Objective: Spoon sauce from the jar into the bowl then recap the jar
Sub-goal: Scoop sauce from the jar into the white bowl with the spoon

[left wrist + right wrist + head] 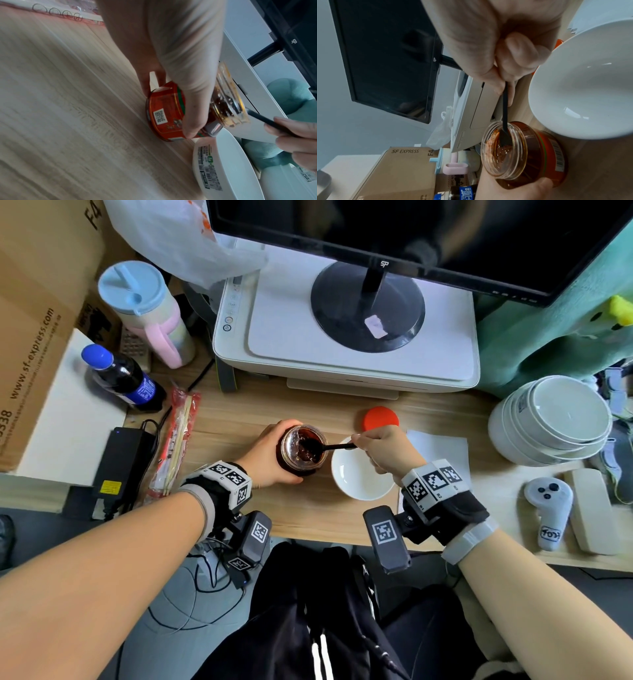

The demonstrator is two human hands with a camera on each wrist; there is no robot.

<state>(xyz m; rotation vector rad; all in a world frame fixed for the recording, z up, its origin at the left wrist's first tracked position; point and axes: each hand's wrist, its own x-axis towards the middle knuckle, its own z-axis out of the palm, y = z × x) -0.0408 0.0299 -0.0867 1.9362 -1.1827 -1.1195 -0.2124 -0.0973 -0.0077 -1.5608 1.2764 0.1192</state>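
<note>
An open glass jar (301, 448) of dark red sauce stands on the wooden desk, its red label (163, 112) facing the left wrist view. My left hand (270, 453) grips the jar round its side. My right hand (380, 448) pinches the handle of a black spoon (329, 446) whose bowl sits down in the sauce (503, 140). An empty white bowl (356, 477) stands right beside the jar (513, 151), under my right hand. The red lid (380, 418) lies flat on the desk behind the bowl (580, 94).
A white printer (346, 337) bearing a monitor stand fills the back. A stack of white bowls (551, 419) stands at the right, a white controller (548, 515) near the front edge. At the left are a cola bottle (120, 378), a tumbler (147, 309), a black adapter (123, 463) and a cardboard box (37, 313).
</note>
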